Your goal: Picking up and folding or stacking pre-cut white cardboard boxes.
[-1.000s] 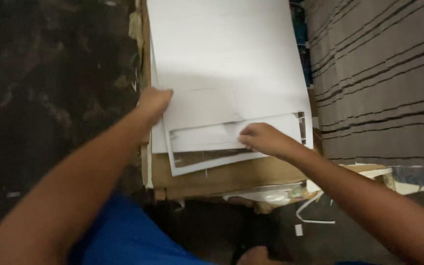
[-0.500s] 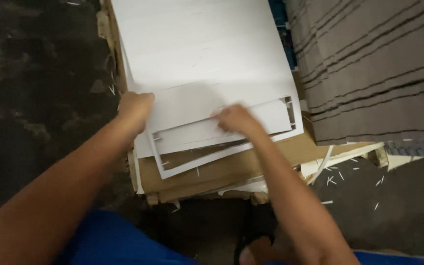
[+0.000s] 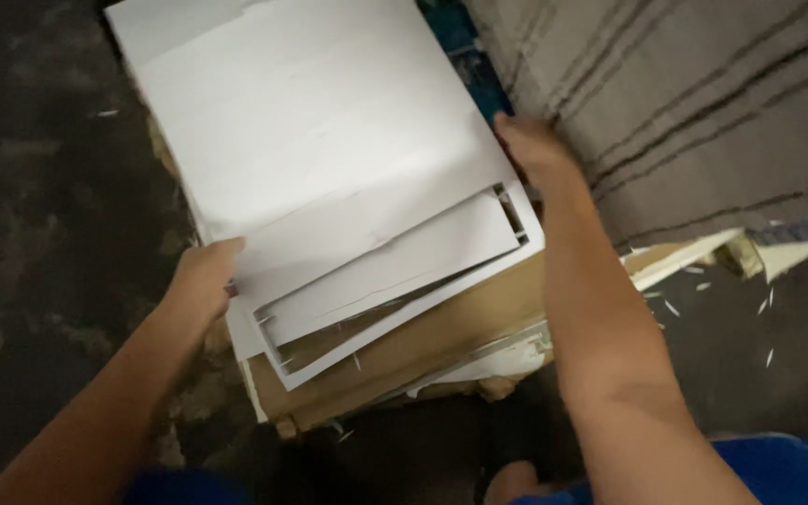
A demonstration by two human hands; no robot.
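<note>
Since half a second ago the right hand [image 3: 533, 150] has left the cut-out sheets near the stack's lower middle and gone to the stack's right edge, while the left hand [image 3: 206, 278] remains at the left edge, slightly lower along it.

Stack of white sheets [image 3: 320, 140]: large, matt white, rectangular, lying flat and slightly fanned, turned a little clockwise in the view. Top sheet plain, with faint creases. Lower sheets project at the near end; one is a white frame [image 3: 404, 323] with its middle cut away, brown showing through the opening. Edges uneven, not squared up.

Stack rests on a brown cardboard slab [image 3: 441, 341], which juts out at the near side with ragged corners.

Left hand: fingers curled onto the left edge of the sheets, thumb side on top; whether it pinches them cannot be told. Right hand: fingers bent over the right edge, touching it; grip likewise unclear.

Just right of the stack, a pile of grey corrugated boards [image 3: 703, 103]. Dark mottled floor [image 3: 39, 234] on the left; small white paper scraps [image 3: 694, 299] lie at lower right
</note>
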